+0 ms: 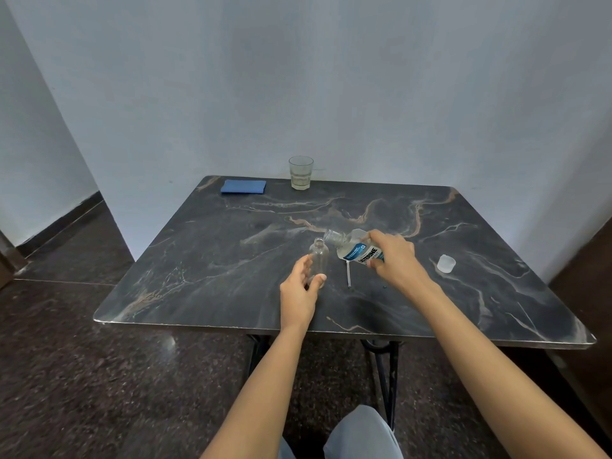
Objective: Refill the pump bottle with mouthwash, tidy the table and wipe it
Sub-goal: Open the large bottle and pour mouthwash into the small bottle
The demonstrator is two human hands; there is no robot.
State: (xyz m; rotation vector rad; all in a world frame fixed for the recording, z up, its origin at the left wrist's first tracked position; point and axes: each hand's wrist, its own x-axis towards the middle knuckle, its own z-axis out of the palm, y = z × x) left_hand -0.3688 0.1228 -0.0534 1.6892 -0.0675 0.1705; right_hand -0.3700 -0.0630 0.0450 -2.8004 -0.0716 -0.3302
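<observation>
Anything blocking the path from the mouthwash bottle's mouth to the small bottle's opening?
Nothing visible. The mouthwash bottle, tilted in the right hand, is uncapped; the small bottle in the left hand stands open. The pump tube lies aside.

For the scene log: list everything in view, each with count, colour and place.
table: one, dark marbled, far edge at the wall
cloth: one, blue, folded, far left corner
glass: one, clear, upright, far edge
cap: one, translucent white, right of the hands
thin tube: one, white, lying on the table by the mouthwash bottle
pump bottle: one, clear, upright, pump off
mouthwash bottle: one, clear with blue label, tilted toward the pump bottle
left hand: holds the pump bottle's base
right hand: grips the mouthwash bottle
</observation>
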